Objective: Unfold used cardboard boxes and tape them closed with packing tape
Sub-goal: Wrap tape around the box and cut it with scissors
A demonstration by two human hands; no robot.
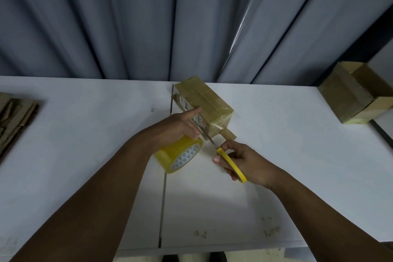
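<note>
Holding a roll of yellowish packing tape (pixel 179 156) low against the white worktop (pixel 85 134), the left hand (pixel 180 126) has its fingers curled through or around the roll, index finger stretched out along the side of the small cardboard box (pixel 203 104). Box sits near the far edge of the worktop, mid-frame, turned at an angle, top and near end already covered in glossy tape; a printed label on its side is partly hidden by the left hand and unreadable. Right hand (pixel 240 164) is closed around yellow-handled scissors (pixel 229 162), blades pointing up toward the box's near corner; blade tips are thin and blurred, probably at a clear tape strip running between roll and box, hard to confirm. Flattened cardboard (pixel 14 117) lies at the left edge, cut off by the frame. Another taped box (pixel 353 93) sits at the far right corner, partly out of view. Grey pleated curtain (pixel 170 17) behind. Small scraps (pixel 201 233) on the near worktop, blurry.
</note>
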